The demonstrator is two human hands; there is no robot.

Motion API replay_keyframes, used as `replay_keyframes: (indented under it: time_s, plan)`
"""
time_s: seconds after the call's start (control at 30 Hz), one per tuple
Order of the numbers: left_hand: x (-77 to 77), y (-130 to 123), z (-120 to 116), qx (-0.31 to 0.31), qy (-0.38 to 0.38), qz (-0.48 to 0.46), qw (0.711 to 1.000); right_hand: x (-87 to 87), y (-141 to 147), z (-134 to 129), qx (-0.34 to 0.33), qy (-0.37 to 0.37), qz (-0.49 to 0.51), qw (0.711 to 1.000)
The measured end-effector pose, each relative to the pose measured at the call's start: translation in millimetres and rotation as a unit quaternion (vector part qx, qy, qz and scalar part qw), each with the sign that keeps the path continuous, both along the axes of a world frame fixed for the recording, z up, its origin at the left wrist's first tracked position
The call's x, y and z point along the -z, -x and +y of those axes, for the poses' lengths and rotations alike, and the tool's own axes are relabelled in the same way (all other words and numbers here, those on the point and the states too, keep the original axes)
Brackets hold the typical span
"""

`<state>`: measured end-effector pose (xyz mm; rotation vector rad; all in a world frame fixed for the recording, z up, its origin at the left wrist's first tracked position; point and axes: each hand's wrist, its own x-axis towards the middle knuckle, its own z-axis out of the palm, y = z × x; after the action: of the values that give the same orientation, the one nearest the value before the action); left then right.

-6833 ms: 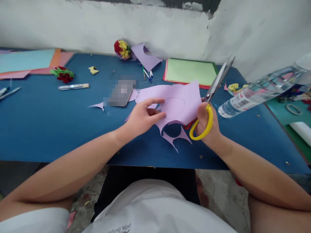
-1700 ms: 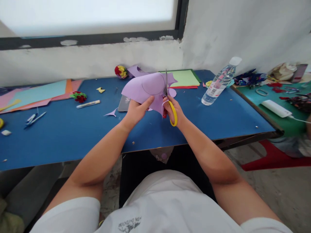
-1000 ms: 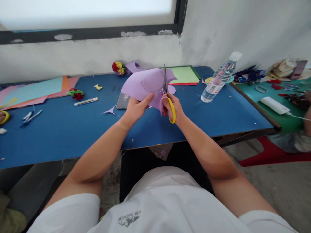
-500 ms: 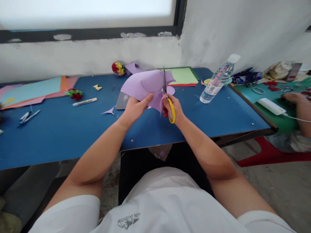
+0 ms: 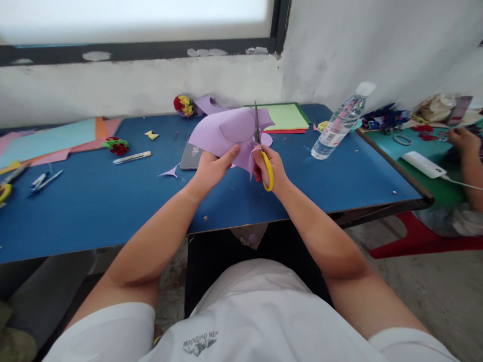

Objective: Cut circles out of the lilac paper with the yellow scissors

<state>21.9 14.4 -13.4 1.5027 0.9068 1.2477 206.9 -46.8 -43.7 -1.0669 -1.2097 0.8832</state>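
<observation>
Purple paper (image 5: 222,131) with a curved line drawn on it is pinched in my left hand (image 5: 215,168), thumb on top. My right hand (image 5: 270,168) is closed on yellow-handled scissors (image 5: 268,173), whose blades point away from me at the paper's right part. A narrow purple strip curls by the right fingers. Beneath the paper lies a grey flat object (image 5: 189,157), partly covered. A purple scrap (image 5: 170,172) is on the blue table (image 5: 151,216) to the left. Part of a purple round piece (image 5: 266,140) shows behind the scissors.
A water bottle (image 5: 337,123) stands tilted in view at right. Green sheets (image 5: 289,116) lie behind the hands. Coloured paper (image 5: 49,143), pens (image 5: 46,182) and other scissors (image 5: 6,190) are at left. Beyond a white power strip (image 5: 423,165) is another person's hand (image 5: 463,140).
Scissors have come into view at the far left edge. The other person's hand at right has risen off the table. My hands, the paper and my scissors look nearly unchanged.
</observation>
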Motion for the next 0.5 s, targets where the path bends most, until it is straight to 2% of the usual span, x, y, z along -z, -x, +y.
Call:
replay_keyframes:
  time_s: [0.27, 0.5]
  plan:
    - [-2.4, 0.5, 1.6, -0.007, 0.021, 0.000, 1.000, -8.0, 0.4, -4.0, 0.009, -0.006, -0.020, 1.000]
    - [-7.5, 1.7, -1.2, -0.001, 0.011, 0.005, 1.000, -8.1, 1.9, -5.2, 0.010, 0.001, -0.013, 1.000]
